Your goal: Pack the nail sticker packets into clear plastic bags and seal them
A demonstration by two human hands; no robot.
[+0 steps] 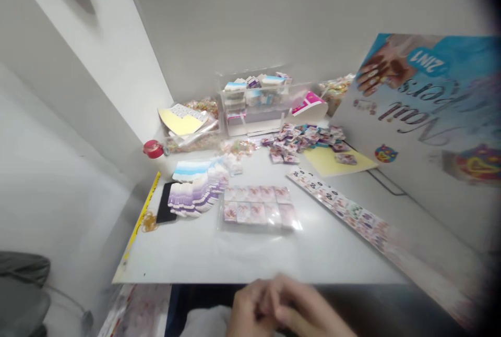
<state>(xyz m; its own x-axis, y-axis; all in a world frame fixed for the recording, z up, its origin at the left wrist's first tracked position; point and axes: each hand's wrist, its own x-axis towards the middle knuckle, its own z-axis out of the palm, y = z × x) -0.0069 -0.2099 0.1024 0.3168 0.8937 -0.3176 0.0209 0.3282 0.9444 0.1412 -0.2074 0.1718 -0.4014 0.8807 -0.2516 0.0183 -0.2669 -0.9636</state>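
On the white desk [188, 259], a clear bag of nail sticker packs [258, 207] lies near the left hand [248, 311] and right hand [307, 316], whose fingers [279, 295] are together, and I cannot tell if they hold something.

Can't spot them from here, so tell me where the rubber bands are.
In the head view, the rubber bands lie toward the left edge of the white table, between the black phone and the yellow strip along that edge.
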